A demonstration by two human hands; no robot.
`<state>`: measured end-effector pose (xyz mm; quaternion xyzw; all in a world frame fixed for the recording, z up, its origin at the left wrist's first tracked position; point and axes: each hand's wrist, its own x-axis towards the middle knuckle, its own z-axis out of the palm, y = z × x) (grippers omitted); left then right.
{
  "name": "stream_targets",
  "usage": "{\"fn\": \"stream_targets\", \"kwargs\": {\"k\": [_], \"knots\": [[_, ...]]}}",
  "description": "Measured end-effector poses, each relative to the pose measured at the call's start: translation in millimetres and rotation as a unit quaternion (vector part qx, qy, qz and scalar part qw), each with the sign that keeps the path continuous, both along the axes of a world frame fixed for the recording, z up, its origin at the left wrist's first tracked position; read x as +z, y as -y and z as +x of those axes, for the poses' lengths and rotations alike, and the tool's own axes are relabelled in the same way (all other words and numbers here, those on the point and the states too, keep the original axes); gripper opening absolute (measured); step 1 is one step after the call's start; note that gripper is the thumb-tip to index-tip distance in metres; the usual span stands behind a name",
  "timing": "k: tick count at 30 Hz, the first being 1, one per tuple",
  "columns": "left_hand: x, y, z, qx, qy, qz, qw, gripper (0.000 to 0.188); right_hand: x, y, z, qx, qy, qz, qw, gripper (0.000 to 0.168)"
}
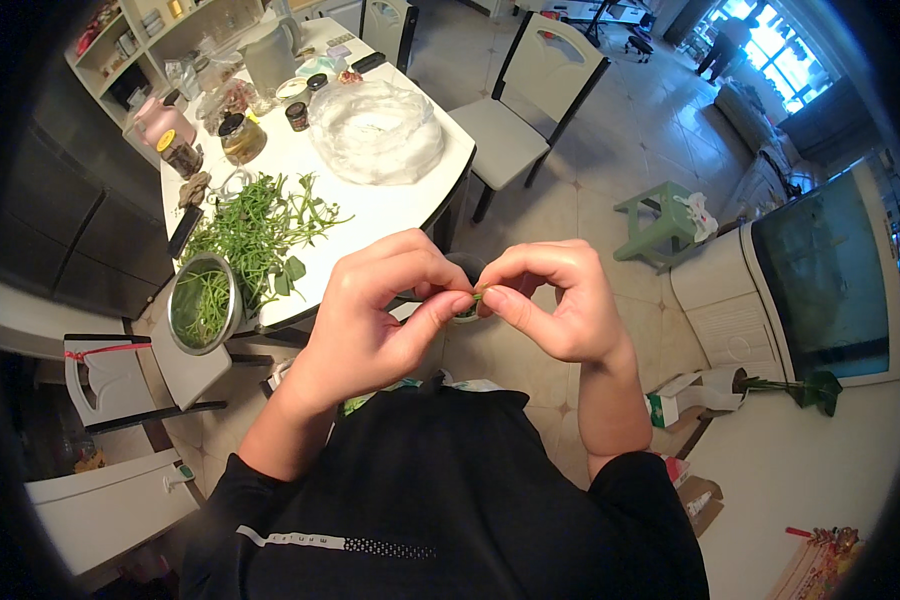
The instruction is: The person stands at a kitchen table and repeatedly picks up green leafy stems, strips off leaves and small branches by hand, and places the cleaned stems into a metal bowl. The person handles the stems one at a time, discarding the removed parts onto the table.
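My left hand (pixel 390 315) and my right hand (pixel 559 300) meet at the fingertips in front of my chest, beyond the table's near edge. Both pinch a short piece of green stem (pixel 478 296) between thumb and forefinger; most of it is hidden by the fingers. A dark bin (pixel 465 262) stands partly hidden behind them, with some green bits low in it. To the left, a heap of leafy green stems (pixel 251 225) lies on the white table (pixel 360 214). A metal bowl (pixel 234 315) holding green stems sits at the table's corner.
A clear plastic bag (pixel 375 131), a glass teapot (pixel 241 139), jars and a large pitcher (pixel 266 56) stand on the table. Chairs (pixel 514 127) are around it. A green stool (pixel 656 221) and a fish tank (pixel 825 277) are at right; a person (pixel 727 45) stands by the far window.
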<state>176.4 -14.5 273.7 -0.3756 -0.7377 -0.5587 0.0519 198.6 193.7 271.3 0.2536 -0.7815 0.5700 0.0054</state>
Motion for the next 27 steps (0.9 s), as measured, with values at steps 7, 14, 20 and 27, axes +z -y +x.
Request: {"fn": "stream_targets", "kwargs": {"k": [7, 14, 20, 27], "knots": [[-5, -8, -2, 0.012, -0.051, 0.028, 0.998, 0.011, -2, -1, 4, 0.017, 0.117, -0.129, 0.985, 0.007], [-16, -8, -11, 0.009, -0.099, 0.057, 0.993, 0.016, -8, -2, 6, 0.034, 0.17, -0.203, 0.964, 0.011], [-25, -5, -14, -0.047, -0.05, 0.097, 0.993, 0.014, -19, 1, 5, 0.083, 0.264, -0.215, 0.937, 0.013], [-39, 1, -5, -0.078, -0.014, 0.112, 0.99, 0.014, -37, 10, 21, 0.078, 0.268, -0.248, 0.928, 0.013]]}}
